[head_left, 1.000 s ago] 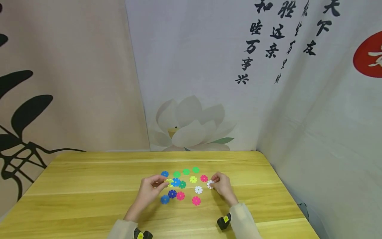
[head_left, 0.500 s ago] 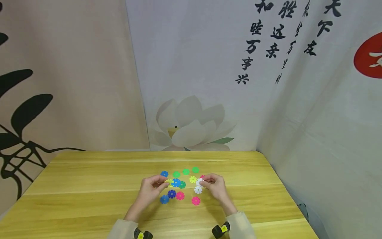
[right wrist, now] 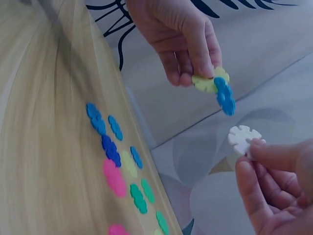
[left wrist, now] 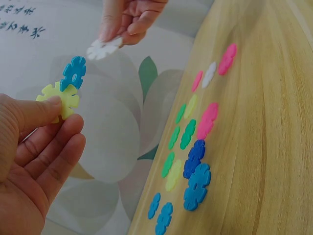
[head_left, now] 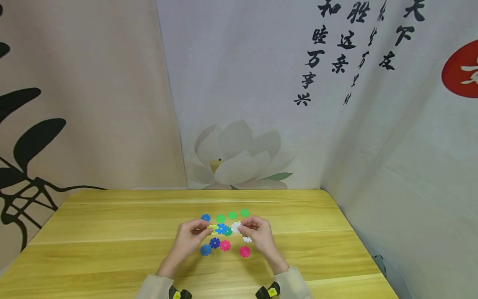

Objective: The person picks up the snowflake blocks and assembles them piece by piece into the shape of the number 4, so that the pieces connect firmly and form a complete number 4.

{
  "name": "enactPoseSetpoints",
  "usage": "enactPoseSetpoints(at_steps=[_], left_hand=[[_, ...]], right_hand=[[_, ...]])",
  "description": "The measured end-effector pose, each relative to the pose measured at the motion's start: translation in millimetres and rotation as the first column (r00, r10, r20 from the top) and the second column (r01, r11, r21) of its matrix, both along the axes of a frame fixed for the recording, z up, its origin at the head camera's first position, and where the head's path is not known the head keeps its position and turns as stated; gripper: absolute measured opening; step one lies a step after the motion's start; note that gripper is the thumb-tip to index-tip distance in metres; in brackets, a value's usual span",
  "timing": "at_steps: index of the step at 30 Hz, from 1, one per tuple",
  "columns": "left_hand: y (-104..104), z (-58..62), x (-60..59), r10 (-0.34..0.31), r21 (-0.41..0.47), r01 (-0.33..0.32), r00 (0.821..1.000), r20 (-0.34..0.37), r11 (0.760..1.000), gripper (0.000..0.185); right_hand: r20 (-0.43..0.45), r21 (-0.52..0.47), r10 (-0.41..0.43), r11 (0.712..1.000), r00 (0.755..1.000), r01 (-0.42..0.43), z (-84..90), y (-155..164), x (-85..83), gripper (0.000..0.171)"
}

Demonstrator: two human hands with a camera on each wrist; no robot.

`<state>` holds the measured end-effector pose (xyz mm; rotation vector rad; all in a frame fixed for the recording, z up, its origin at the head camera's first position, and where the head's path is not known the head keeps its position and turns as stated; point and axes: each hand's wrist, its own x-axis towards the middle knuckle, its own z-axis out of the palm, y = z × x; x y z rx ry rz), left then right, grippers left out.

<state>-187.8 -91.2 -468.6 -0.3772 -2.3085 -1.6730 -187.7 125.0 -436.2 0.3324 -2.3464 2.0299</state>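
Observation:
My left hand [head_left: 191,236] pinches a yellow snowflake disc [left wrist: 72,101] by its edge between thumb and fingers. Slotted into that disc at an angle is a light blue snowflake disc [left wrist: 76,65]. Both are held up above the table, as the two wrist views show. Opposite, my right hand [head_left: 258,237] pinches a white snowflake disc [right wrist: 239,140] between thumb and fingertips. A small gap separates the white disc from the blue one in the right wrist view.
Below the hands, loose snowflake discs lie spread on the wooden table [head_left: 112,249]: pink [head_left: 244,251], dark blue [head_left: 214,243], light blue [head_left: 205,250], several green [head_left: 244,213], and another white [head_left: 247,240]. A printed cloth [head_left: 246,83] hangs behind the table's far edge.
My right hand has moved left with the white disc, bringing it close to the joined yellow and blue discs. The left hand has stayed nearly still.

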Motion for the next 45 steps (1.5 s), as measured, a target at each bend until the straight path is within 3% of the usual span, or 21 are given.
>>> enactPoseSetpoints(at_steps=[13, 20, 25, 29, 35, 41, 45], left_hand=[[1.6, 1.8, 1.2, -0.001, 0.020, 0.001, 1.000, 0.008, 1.000, 0.015], [1.2, 4.0, 2.3, -0.009, 0.007, 0.009, 1.000, -0.010, 1.000, 0.013], [1.3, 4.5, 3.5, -0.027, -0.002, 0.027, 0.996, -0.083, 1.000, 0.009], [2.3, 5.0, 3.1, -0.019, 0.001, 0.019, 0.987, -0.158, 1.000, 0.010], [5.3, 17.1, 7.6, 0.026, 0.022, -0.022, 0.984, -0.179, 1.000, 0.011], [8.3, 42.0, 19.5, 0.047, 0.075, -0.037, 0.991, -0.127, 0.997, 0.008], [8.1, 34.9, 15.0, 0.065, 0.142, -0.056, 0.996, -0.063, 0.988, 0.007]], right_hand=[[-0.059, -0.002, 0.025, 1.000, 0.998, -0.025, 5.9, -7.6, 4.2, 0.007], [-0.138, 0.019, 0.044, 0.999, 0.989, -0.042, 6.3, -9.0, 4.9, 0.013], [-0.220, 0.019, 0.056, 0.998, 0.974, -0.053, 5.3, -10.7, 6.0, 0.008], [-0.260, -0.036, 0.047, 0.998, 0.964, -0.058, 3.1, -15.1, 7.5, 0.005], [-0.249, -0.085, 0.005, 0.996, 0.968, -0.027, 4.3, -20.4, 8.6, 0.006], [-0.223, -0.094, 0.014, 0.995, 0.975, -0.036, 8.8, -20.5, 6.2, 0.012], [-0.255, -0.090, 0.037, 0.994, 0.966, -0.062, 10.9, -19.9, 4.5, 0.018]])
